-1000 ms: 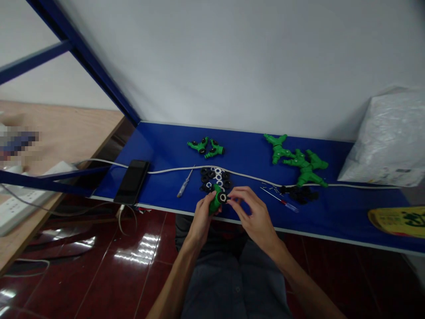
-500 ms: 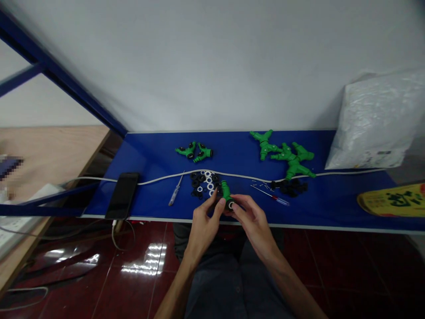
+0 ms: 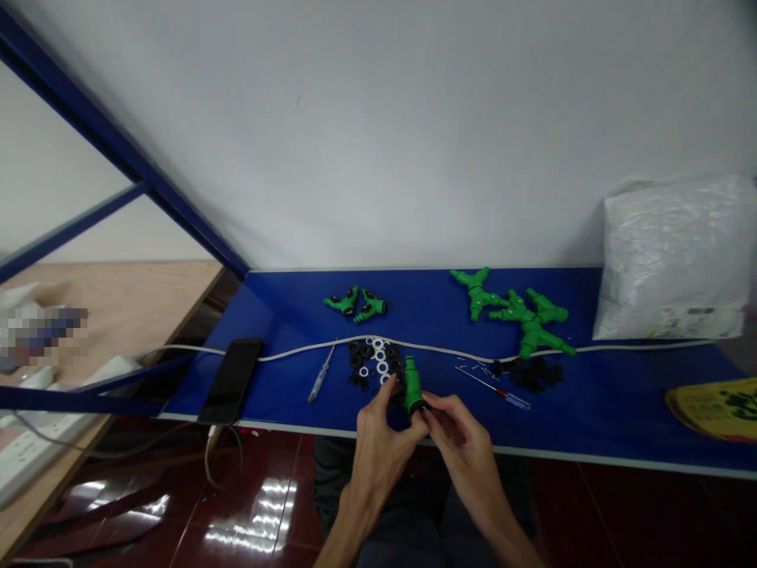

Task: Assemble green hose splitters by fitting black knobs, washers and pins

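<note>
Over the front edge of the blue shelf, both of my hands hold a green hose connector (image 3: 412, 379) with a black ring at its near end. My left hand (image 3: 378, 454) is closed on it from the left, its thumb by the black ring. Fingers of my right hand (image 3: 464, 442) pinch the near end from the right, partly hiding it. Just beyond my left fingertips lie white ring washers (image 3: 382, 368) and black rings (image 3: 356, 360). Two green-and-black Y-shaped hose splitters (image 3: 371, 304) rest farther back, and several plain green ones (image 3: 535, 331) are at the right.
A clear-handled screwdriver (image 3: 319, 380) lies left of the rings, a red-and-clear one (image 3: 513, 398) at the right beside small screws and black parts (image 3: 535, 374). A white cable (image 3: 313, 345) crosses the shelf (image 3: 284, 402). A phone (image 3: 230, 383), plastic bag (image 3: 674, 260) and yellow package (image 3: 715, 410) lie around.
The view has tilted up, so the shelf appears lower. The connector's near end has turned, and the white ring seen in it is now hidden. My left thumb has moved towards that end.
</note>
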`<state>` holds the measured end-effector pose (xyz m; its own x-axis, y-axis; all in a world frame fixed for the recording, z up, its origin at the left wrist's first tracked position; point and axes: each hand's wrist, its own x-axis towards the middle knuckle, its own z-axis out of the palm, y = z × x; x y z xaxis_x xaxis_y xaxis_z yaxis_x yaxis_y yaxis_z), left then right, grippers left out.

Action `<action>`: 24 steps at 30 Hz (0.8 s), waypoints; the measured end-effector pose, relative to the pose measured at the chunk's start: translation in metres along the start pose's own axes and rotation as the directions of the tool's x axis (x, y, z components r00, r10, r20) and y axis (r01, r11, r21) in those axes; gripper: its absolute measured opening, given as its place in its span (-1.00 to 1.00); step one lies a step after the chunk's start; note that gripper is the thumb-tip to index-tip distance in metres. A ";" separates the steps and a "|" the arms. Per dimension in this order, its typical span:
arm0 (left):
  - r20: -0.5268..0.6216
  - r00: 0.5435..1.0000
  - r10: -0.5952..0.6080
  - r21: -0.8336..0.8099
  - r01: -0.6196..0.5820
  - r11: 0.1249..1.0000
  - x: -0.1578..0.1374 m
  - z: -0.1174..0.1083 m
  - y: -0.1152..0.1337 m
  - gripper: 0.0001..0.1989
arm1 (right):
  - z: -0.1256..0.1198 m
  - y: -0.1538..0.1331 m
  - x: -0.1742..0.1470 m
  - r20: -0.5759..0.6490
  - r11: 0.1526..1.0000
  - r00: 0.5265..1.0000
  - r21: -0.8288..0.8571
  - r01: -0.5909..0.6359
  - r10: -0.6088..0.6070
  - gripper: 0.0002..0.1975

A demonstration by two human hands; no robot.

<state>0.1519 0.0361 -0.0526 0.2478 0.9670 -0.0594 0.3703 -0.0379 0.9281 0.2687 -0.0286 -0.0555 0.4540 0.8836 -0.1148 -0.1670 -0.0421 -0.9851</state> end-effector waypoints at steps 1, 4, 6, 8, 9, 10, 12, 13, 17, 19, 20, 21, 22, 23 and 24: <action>0.002 1.000 0.009 -0.006 -0.009 1.000 0.001 0.000 -0.001 -0.36 | 0.000 0.000 0.000 -0.007 1.000 1.000 0.010 0.004 -0.004 -0.78; 0.017 0.999 0.031 -0.013 -0.031 0.999 0.003 -0.002 -0.001 -0.38 | 0.001 0.000 0.001 -0.050 0.999 0.999 0.053 0.011 -0.009 -0.78; 0.035 0.998 0.050 -0.007 -0.049 0.999 0.005 -0.003 0.001 -0.41 | 0.001 0.000 0.002 -0.079 0.998 0.997 0.056 0.023 -0.019 -0.76; 0.063 0.995 0.083 0.004 -0.083 0.997 0.008 -0.005 0.005 -0.41 | 0.000 -0.001 0.003 -0.107 0.998 0.994 0.039 0.041 -0.037 -0.76; 0.080 0.991 0.107 0.011 -0.108 0.994 0.011 -0.006 0.009 -0.41 | -0.001 -0.003 0.004 -0.121 0.998 0.992 0.029 0.048 -0.044 -0.75; 0.096 0.986 0.136 0.022 -0.139 0.990 0.014 -0.007 0.012 -0.40 | -0.002 -0.004 0.005 -0.134 0.998 0.990 0.020 0.051 -0.048 -0.74; 0.123 0.971 0.203 0.067 -0.212 0.975 0.026 -0.007 0.019 -0.39 | -0.008 -0.009 0.010 -0.125 0.999 0.991 -0.002 0.044 -0.044 -0.71; 0.132 0.961 0.241 0.107 -0.256 0.961 0.035 -0.006 0.022 -0.40 | -0.013 -0.012 0.014 -0.107 0.999 0.993 -0.028 0.044 -0.047 -0.69; 0.211 0.891 0.402 0.400 -0.454 0.796 0.092 0.001 0.024 -0.43 | -0.059 -0.022 0.042 -0.138 0.901 0.948 -0.374 0.219 -0.288 -0.70; 0.277 0.856 0.437 0.528 -0.516 0.675 0.126 0.004 0.022 -0.45 | -0.097 -0.026 0.062 -0.129 0.677 0.874 -0.688 0.262 -0.469 -0.71; 0.292 0.851 0.436 0.577 -0.520 0.629 0.141 0.005 0.022 -0.45 | -0.116 -0.027 0.072 -0.091 0.518 0.835 -0.819 0.247 -0.542 -0.69; 0.298 0.851 0.433 0.589 -0.521 0.618 0.153 0.006 0.023 -0.47 | -0.135 -0.027 0.081 -0.090 0.463 0.819 -0.857 0.226 -0.566 -0.69; 0.299 0.851 0.432 0.595 -0.520 0.613 0.162 0.006 0.025 -0.48 | -0.152 -0.027 0.090 -0.100 0.431 0.810 -0.880 0.199 -0.578 -0.68; 0.297 0.850 0.436 0.598 -0.521 0.609 0.167 0.007 0.027 -0.47 | -0.168 -0.026 0.099 -0.098 0.400 0.808 -0.899 0.178 -0.581 -0.67; 0.286 0.845 0.451 0.592 -0.526 0.611 0.167 0.009 0.030 -0.47 | -0.180 -0.025 0.106 -0.088 0.372 0.812 -0.913 0.166 -0.577 -0.66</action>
<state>0.2125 0.1941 -0.0379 0.6328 0.7283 0.2629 0.6256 -0.6809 0.3808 0.4787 -0.0179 -0.0665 0.5419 0.7011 0.4634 0.8122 -0.2953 -0.5031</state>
